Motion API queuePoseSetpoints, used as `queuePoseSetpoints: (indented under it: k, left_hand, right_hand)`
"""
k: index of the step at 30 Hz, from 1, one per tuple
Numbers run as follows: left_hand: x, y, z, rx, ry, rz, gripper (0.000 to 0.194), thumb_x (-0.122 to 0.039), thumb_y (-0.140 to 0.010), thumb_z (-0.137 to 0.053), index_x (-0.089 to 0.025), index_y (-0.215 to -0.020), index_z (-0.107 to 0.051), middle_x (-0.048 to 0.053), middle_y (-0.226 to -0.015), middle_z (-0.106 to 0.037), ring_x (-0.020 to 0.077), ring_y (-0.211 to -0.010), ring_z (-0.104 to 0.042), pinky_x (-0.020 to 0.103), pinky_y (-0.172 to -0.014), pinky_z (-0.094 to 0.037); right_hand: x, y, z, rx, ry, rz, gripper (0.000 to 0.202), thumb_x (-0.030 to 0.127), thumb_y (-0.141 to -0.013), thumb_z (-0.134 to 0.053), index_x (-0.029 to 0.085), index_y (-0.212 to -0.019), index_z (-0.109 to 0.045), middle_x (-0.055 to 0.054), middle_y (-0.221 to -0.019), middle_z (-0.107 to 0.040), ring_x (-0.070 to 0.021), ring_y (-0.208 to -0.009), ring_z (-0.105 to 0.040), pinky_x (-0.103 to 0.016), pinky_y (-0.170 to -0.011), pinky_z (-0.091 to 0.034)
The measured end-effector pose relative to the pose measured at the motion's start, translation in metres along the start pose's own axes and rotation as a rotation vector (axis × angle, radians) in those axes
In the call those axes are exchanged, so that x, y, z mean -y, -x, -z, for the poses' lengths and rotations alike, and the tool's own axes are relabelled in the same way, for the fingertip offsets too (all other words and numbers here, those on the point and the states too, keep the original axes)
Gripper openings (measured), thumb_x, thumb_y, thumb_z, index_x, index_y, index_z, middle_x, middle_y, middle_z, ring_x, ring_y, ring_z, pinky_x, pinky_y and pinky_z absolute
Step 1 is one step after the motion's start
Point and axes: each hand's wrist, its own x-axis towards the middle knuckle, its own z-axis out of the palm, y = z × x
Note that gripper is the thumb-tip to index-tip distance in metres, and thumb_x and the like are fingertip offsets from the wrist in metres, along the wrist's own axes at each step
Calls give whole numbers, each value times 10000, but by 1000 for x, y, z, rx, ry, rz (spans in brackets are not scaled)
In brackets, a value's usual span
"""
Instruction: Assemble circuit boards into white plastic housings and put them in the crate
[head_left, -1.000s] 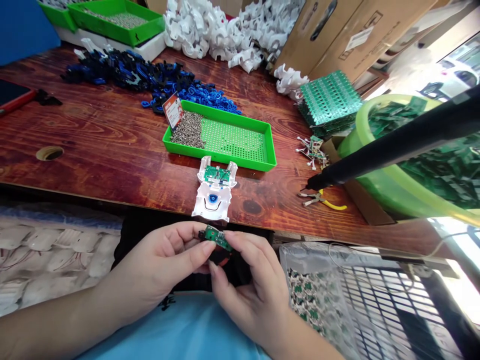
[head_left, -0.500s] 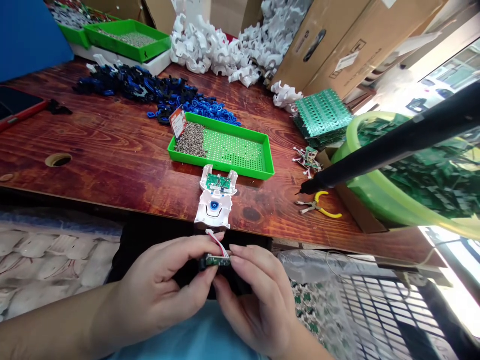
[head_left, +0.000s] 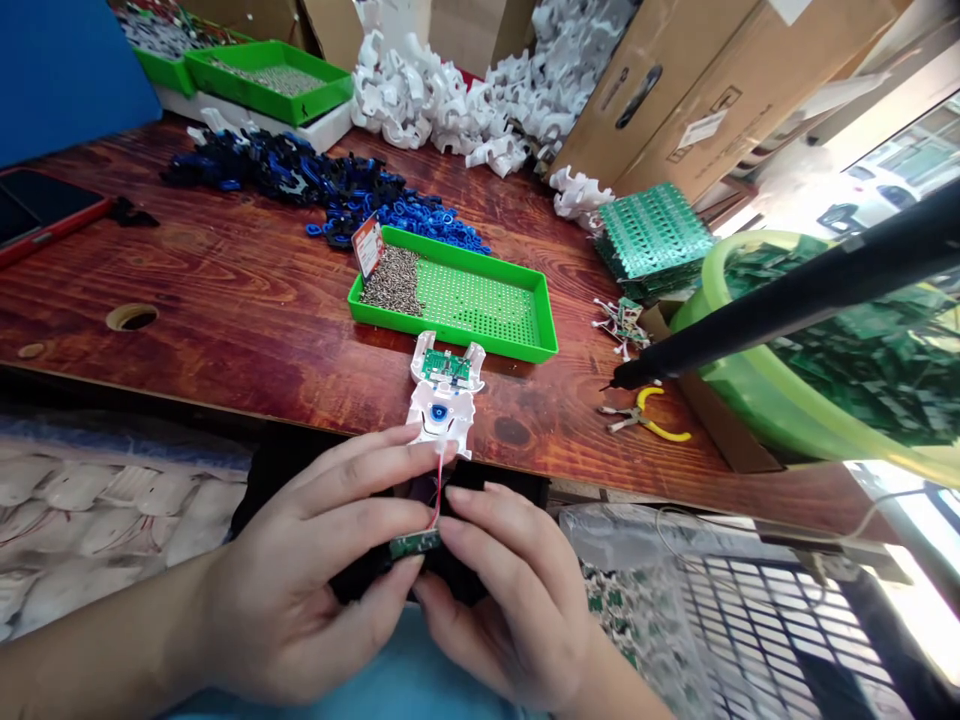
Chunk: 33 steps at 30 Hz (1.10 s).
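Note:
A small green circuit board (head_left: 415, 543) is held in front of my body between both hands. My left hand (head_left: 307, 570) pinches its left part, thumb below and fingers above. Against its right end press the fingertips of my right hand (head_left: 517, 590), which is also closed. Thin red and white wires (head_left: 439, 488) rise from the board toward the table edge; their upper end is partly covered by my left fingers. Just beyond, on the table edge, lies an opened white plastic housing (head_left: 459, 405) with a blue round part (head_left: 439, 412) and a green board (head_left: 448, 369) in its far half.
Behind the housing stands a green tray (head_left: 487, 345) with small screws (head_left: 391, 283). To the right are yellow-handled pliers (head_left: 660, 432), a black screwdriver-like tool (head_left: 750, 315) and a tub (head_left: 709, 345) of boards. Blue and black parts (head_left: 300, 180) and white shells (head_left: 427, 90) are heaped behind.
The board has come slightly down and left in my hands and tilted. Its wires, bent before, now stretch upward. My left fingers have spread farther over toward the housing.

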Motion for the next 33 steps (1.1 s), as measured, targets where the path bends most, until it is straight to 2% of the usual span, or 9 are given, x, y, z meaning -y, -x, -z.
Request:
queuePoseSetpoints:
  k: [3, 8, 10, 13, 16, 19, 26, 29, 33]
  left_hand:
    - [10, -5, 7, 12, 84, -91, 372, -43, -752, -597, -190, -1094, -604, 81, -1324, -629, 192, -1273, -540, 292, -1128, -396]
    - [26, -22, 20, 112, 269, -242, 238, -299, -803, -650, -222, -1027, -635, 105, -1126, -745, 248, -1062, -687, 353, -1010, -506]
    - [30, -26, 21, 106, 359, -109, 243, -409, -920, -516, -251, -1013, -674, 94, -1112, -749, 236, -1028, -699, 344, -963, -523]
    - [35, -26, 17, 24, 463, 266, 438, -441, -1003, -334, -275, -918, -731, 52, -1110, -746, 221, -1051, -676, 337, -972, -493]
    - [42, -28, 13, -99, 363, 491, 318, -384, -983, -450, -258, -865, -717, 24, -1052, -727, 209, -1008, -656, 316, -935, -486]
    - [50, -32, 12, -79, 119, 536, 261, -373, -969, -483, -215, -920, -685, 46, -1059, -686, 219, -1038, -616, 310, -933, -466]
    - [47, -35, 12, 165, -67, 602, 474, -550, -921, -470, -181, -1160, -647, 105, -1199, -618, 295, -1081, -601, 427, -923, -490]
    - [41, -39, 7, 243, -201, 557, 600, -650, -851, -505, -146, -1137, -660, 150, -1200, -597, 354, -1066, -581, 519, -896, -484]
    - [39, -45, -4, 285, -178, 520, 521, -643, -846, -515, -202, -1069, -681, 133, -1210, -577, 359, -1079, -548, 533, -887, -476]
  right_hand:
    - [0, -2, -1, 69, -104, -44, 330, 188, -820, -676, 89, -1128, -607, -125, -1103, -662, -148, -1123, -613, -222, -978, -533]
    - [1, -8, -4, 164, -397, -129, 376, 260, -822, -683, 118, -1157, -586, -90, -1062, -644, -142, -1046, -637, -212, -926, -554]
    - [-3, -11, -4, 149, -411, -171, 385, 249, -810, -690, 148, -1165, -577, -83, -1077, -636, -146, -1024, -641, -227, -908, -563]
    - [-17, -18, -4, 72, -270, -211, 393, 211, -787, -703, 183, -1160, -584, -84, -1098, -623, -169, -1013, -635, -276, -899, -567]
    - [-40, -28, -6, 10, -73, -233, 378, 197, -778, -719, 191, -1138, -604, -98, -1108, -616, -201, -1046, -620, -345, -925, -557]
    - [-60, -37, -9, 101, 2, -294, 332, 236, -799, -711, 190, -1116, -623, -105, -1129, -615, -215, -1080, -617, -380, -937, -556]
    - [-68, -45, -6, 411, -140, -443, 308, 264, -803, -693, 187, -1098, -651, -115, -1234, -562, -214, -1063, -639, -334, -807, -599]
    - [-67, -52, -1, 482, -123, -433, 278, 234, -801, -683, 182, -1072, -656, -117, -1237, -567, -215, -1056, -643, -334, -803, -598]
    - [-64, -63, 4, 594, -45, -398, 255, 191, -795, -659, 192, -1049, -670, -96, -1198, -602, -217, -1061, -639, -362, -844, -581]
